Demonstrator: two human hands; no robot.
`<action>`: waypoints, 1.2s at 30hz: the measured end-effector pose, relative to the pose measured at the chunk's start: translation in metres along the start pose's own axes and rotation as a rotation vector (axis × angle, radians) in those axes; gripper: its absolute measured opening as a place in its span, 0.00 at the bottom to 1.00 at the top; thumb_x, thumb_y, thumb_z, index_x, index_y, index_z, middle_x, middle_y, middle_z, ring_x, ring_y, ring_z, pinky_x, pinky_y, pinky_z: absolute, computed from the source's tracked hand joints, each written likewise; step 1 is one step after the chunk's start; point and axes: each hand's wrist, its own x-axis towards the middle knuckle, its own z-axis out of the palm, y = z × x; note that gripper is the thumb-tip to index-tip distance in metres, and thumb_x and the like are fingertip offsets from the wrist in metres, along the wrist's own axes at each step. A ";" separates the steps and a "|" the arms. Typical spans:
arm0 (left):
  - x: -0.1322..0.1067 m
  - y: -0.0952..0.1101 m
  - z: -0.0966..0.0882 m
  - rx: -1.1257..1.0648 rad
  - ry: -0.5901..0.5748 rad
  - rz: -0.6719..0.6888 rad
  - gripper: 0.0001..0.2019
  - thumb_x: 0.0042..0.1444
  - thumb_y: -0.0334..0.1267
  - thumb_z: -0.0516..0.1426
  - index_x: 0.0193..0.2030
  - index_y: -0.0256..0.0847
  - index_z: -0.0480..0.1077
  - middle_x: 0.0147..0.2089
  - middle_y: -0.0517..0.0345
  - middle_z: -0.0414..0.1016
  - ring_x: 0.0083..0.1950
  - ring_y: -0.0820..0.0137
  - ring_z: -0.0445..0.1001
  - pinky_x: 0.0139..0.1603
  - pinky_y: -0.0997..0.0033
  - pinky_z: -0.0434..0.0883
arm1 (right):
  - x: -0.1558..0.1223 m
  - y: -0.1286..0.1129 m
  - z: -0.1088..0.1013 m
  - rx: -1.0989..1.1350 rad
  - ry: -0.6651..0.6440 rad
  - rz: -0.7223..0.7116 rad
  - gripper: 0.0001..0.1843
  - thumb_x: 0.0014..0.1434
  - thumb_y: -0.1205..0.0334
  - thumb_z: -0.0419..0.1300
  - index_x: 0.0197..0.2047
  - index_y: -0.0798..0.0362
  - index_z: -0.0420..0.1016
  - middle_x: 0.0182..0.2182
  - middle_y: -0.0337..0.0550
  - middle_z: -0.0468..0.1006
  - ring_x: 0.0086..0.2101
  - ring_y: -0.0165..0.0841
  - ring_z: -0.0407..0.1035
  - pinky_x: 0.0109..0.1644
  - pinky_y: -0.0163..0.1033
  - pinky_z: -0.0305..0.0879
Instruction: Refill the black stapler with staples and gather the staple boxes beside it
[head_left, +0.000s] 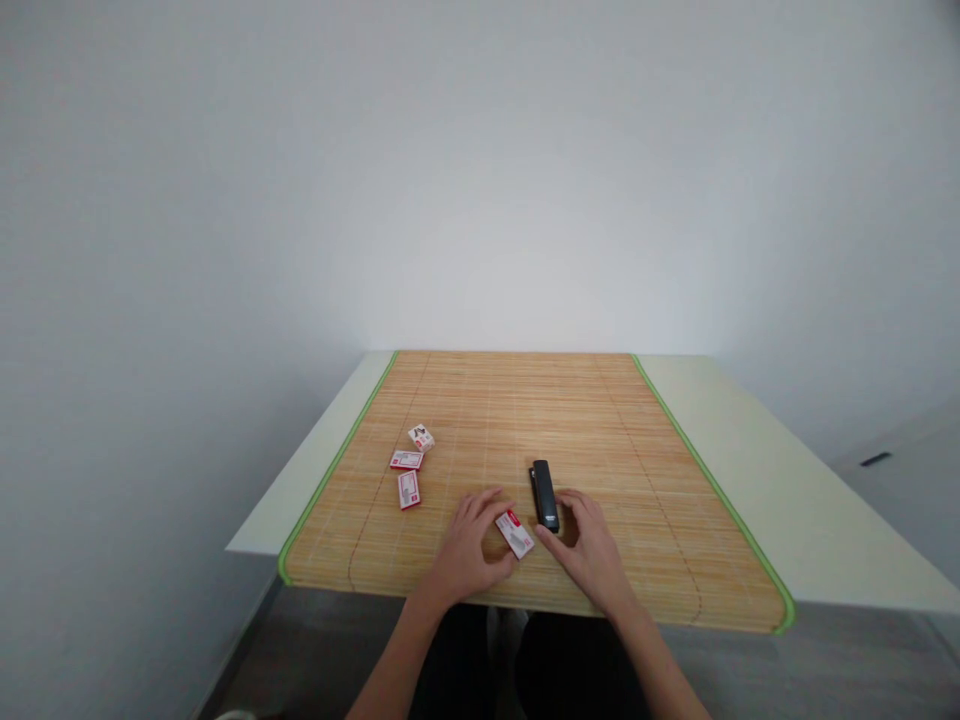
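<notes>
A small red-and-white staple box [515,534] lies flat and slanted on the bamboo mat [517,400]. The thumb and fingers of my left hand [472,545] close around it, at its far and near edges. Just to its right is a black stapler [546,495], pointing away from me. My right hand [589,550] has it by the near end, thumb on the left side and fingers on the right. Both things rest on the mat near its front edge.
On the left part of the mat lie two more red-and-white boxes [409,490] [407,460] and a white patterned box [421,437] behind them. The white table [780,470] shows on both sides of the green-edged mat. A wall [510,200] stands behind.
</notes>
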 end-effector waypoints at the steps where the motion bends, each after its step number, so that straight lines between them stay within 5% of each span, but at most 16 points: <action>1: 0.001 0.000 0.000 0.006 -0.007 -0.006 0.29 0.51 0.40 0.67 0.60 0.54 0.70 0.71 0.55 0.63 0.71 0.52 0.62 0.74 0.47 0.58 | 0.000 0.000 0.000 -0.001 -0.001 0.003 0.19 0.60 0.47 0.67 0.51 0.43 0.71 0.54 0.50 0.74 0.55 0.52 0.68 0.61 0.60 0.66; 7: 0.008 -0.004 0.013 0.040 0.171 -0.147 0.13 0.51 0.39 0.66 0.42 0.48 0.70 0.63 0.51 0.69 0.67 0.50 0.65 0.70 0.45 0.62 | 0.002 -0.002 -0.002 -0.021 -0.008 0.015 0.14 0.60 0.47 0.67 0.39 0.44 0.69 0.50 0.49 0.76 0.52 0.52 0.69 0.56 0.59 0.68; 11: 0.001 -0.006 0.020 0.123 0.272 -0.217 0.21 0.45 0.50 0.72 0.36 0.46 0.66 0.64 0.48 0.68 0.68 0.45 0.63 0.70 0.41 0.60 | 0.002 -0.004 -0.003 -0.031 -0.020 0.022 0.13 0.60 0.48 0.68 0.37 0.44 0.69 0.51 0.48 0.75 0.52 0.51 0.69 0.56 0.58 0.68; 20: 0.015 -0.043 -0.014 0.005 -0.066 -0.138 0.42 0.44 0.48 0.73 0.66 0.52 0.65 0.77 0.52 0.51 0.76 0.51 0.52 0.74 0.45 0.55 | 0.001 -0.003 -0.002 -0.087 -0.036 -0.002 0.13 0.58 0.52 0.68 0.35 0.46 0.68 0.51 0.46 0.75 0.53 0.47 0.68 0.58 0.54 0.67; 24: 0.031 -0.044 -0.017 0.015 -0.142 -0.086 0.38 0.43 0.53 0.73 0.62 0.53 0.71 0.77 0.54 0.51 0.77 0.49 0.49 0.75 0.44 0.51 | 0.000 -0.004 -0.002 -0.094 -0.027 -0.018 0.11 0.58 0.56 0.68 0.36 0.46 0.68 0.51 0.46 0.74 0.53 0.47 0.68 0.57 0.53 0.67; 36: 0.032 -0.022 0.010 0.040 -0.059 -0.040 0.37 0.41 0.57 0.73 0.57 0.50 0.72 0.72 0.54 0.63 0.75 0.51 0.55 0.76 0.45 0.50 | -0.002 -0.010 -0.004 -0.104 -0.066 -0.069 0.12 0.57 0.59 0.69 0.36 0.46 0.68 0.48 0.46 0.75 0.51 0.46 0.69 0.55 0.52 0.67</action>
